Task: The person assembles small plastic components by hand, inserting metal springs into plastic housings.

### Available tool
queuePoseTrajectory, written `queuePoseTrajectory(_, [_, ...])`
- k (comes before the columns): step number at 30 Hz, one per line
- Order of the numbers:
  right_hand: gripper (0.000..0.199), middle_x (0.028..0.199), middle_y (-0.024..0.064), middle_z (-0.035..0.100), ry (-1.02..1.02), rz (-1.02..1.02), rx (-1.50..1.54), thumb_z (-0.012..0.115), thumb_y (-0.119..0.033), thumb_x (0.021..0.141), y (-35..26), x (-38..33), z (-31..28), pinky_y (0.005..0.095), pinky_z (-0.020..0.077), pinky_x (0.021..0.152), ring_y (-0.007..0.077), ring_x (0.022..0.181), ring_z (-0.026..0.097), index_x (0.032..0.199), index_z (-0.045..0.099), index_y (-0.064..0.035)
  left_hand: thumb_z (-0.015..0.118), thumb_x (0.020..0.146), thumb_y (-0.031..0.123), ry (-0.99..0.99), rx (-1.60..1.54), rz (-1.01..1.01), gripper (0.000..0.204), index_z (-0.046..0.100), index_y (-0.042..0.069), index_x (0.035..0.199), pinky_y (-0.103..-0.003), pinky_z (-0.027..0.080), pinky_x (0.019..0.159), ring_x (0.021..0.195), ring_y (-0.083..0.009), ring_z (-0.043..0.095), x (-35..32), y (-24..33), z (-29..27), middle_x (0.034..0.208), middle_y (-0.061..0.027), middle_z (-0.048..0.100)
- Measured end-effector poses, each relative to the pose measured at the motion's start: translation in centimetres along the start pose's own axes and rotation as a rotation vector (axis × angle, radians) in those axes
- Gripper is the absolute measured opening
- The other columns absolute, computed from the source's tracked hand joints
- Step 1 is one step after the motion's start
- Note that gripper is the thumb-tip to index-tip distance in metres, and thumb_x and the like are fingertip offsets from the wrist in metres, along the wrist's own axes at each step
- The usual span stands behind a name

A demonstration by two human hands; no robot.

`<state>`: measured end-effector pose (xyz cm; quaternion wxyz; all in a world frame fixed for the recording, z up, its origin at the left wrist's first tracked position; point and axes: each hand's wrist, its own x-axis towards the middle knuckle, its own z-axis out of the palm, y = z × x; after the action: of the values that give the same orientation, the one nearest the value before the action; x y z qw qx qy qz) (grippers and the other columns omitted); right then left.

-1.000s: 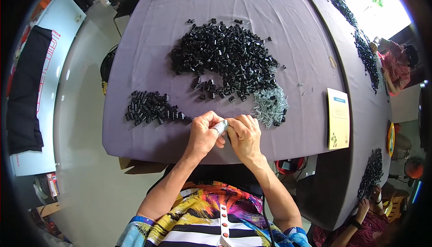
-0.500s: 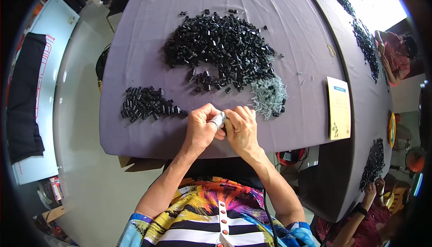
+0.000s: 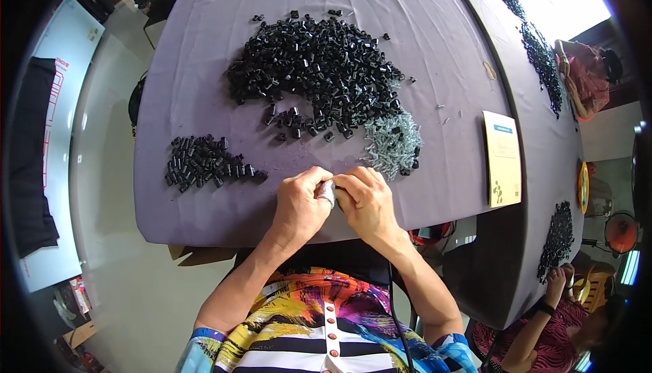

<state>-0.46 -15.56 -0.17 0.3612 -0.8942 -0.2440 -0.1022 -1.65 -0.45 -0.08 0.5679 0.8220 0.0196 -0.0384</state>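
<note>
1. Hands – left hand (image 3: 299, 204) and right hand (image 3: 367, 200) meet at the near edge of the table (image 3: 435, 26), fingers of both pinched together on one small grey part (image 3: 327, 191), apparently so each side can be pressed or turned against the other
2. Small grey part – held between the two thumbs just above the purple cloth; its exact shape is too small to tell
3. Large heap of black pieces (image 3: 316, 74) – far centre, within reach, seemingly the main stock
4. Small pile of black pieces (image 3: 207, 162) – near left, kept apart, likely sorted
5. Grey metal bits (image 3: 392, 143) – just right of the hands, close for picking
6. Yellow card (image 3: 502, 157) – far right, near the table's edge – untouched
</note>
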Motion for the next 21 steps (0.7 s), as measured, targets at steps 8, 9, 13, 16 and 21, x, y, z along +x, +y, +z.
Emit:
queuePoseTrajectory(8, [0.018,0.085,0.0106,0.063,0.056,0.051,-0.081,0.064,0.004,0.078,2.2,1.9,-3.9,0.0355,0.0509,0.067,0.0285,0.075,0.063,0.093,0.068,-0.0034,0.065,0.078,-0.004,0.273,0.406,0.118,0.011,0.06,0.002,0.086,-0.031,0.044,0.048,0.049,-0.017,0.059,-1.0,-1.3,-4.5,0.057,-0.0119,0.058])
queuePoseTrajectory(9, [0.018,0.086,0.0106,0.063,0.026,0.032,-0.134,0.065,0.004,0.077,2.3,2.2,-3.8,0.036,0.051,0.067,0.0289,0.076,0.063,0.093,0.068,-0.0032,0.065,0.078,-0.004,0.272,0.426,0.093,0.012,0.06,0.002,0.087,-0.032,0.043,0.047,0.048,-0.0179,0.057,-1.2,-1.2,-5.2,0.056,-0.0117,0.057])
queuePoseTrajectory(13, [0.021,0.084,0.0095,0.058,-0.036,-0.044,-0.288,0.062,0.003,0.074,2.6,2.5,-3.1,0.0367,0.0491,0.07,0.0281,0.078,0.059,0.094,0.068,-0.004,0.067,0.079,-0.002,0.302,0.459,0.098,0.016,0.061,0.004,0.093,-0.033,0.044,0.047,0.048,-0.0239,0.058,-1.5,-0.7,-6.0,0.057,-0.013,0.057])
queuePoseTrajectory(16, [0.018,0.083,0.0089,0.056,-0.066,-0.06,-0.335,0.062,0.001,0.073,2.2,2.7,-3.2,0.0374,0.0477,0.071,0.0279,0.077,0.057,0.089,0.067,-0.0045,0.067,0.079,-0.001,0.282,0.413,0.11,0.018,0.065,0.004,0.096,-0.031,0.044,0.048,0.048,-0.0205,0.059,-1.7,-0.6,-6.3,0.059,-0.013,0.06])
queuePoseTrajectory(21, [0.011,0.082,0.0109,0.056,-0.045,-0.016,-0.224,0.063,0.0,0.072,2.5,3.0,-3.3,0.0396,0.0477,0.069,0.0308,0.074,0.057,0.082,0.06,-0.0029,0.063,0.079,-0.003,0.353,0.406,0.161,0.014,0.066,0.002,0.092,-0.029,0.046,0.053,0.055,-0.0153,0.061,2.0,0.9,-8.3,0.063,-0.0125,0.063])
